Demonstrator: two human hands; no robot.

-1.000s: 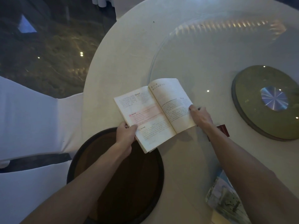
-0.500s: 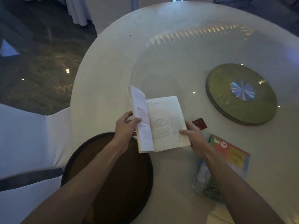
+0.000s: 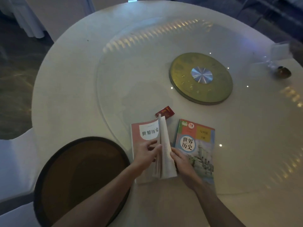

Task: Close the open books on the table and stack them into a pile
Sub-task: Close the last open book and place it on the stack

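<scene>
Dim light falls on a round white table (image 3: pixel 68 89) with a glass turntable on top and a gold disc (image 3: pixel 185 76) at its centre. Nearer the person than that disc lies a pink book (image 3: pixel 144 133), almost shut: its front cover faces up while a wedge of pages stands on edge along its right side, likely because the two halves are being pressed together. The left hand (image 3: pixel 145 155) lies on the cover, fingers (image 3: pixel 152 143) loosely spread and reaching to the page wedge. The right hand (image 3: pixel 181 163) cups the outer side of the pages, fingers together against the paper, so the book sits between both hands. Just right of the pink book, a closed colourful book (image 3: pixel 198 145) lies flat, probably the base of the pile. A small red card (image 3: pixel 165 112) lies between the pink book and the gold disc. A dark round tray (image 3: pixel 49 169) overhangs the table's near edge, left of the pink book.
</scene>
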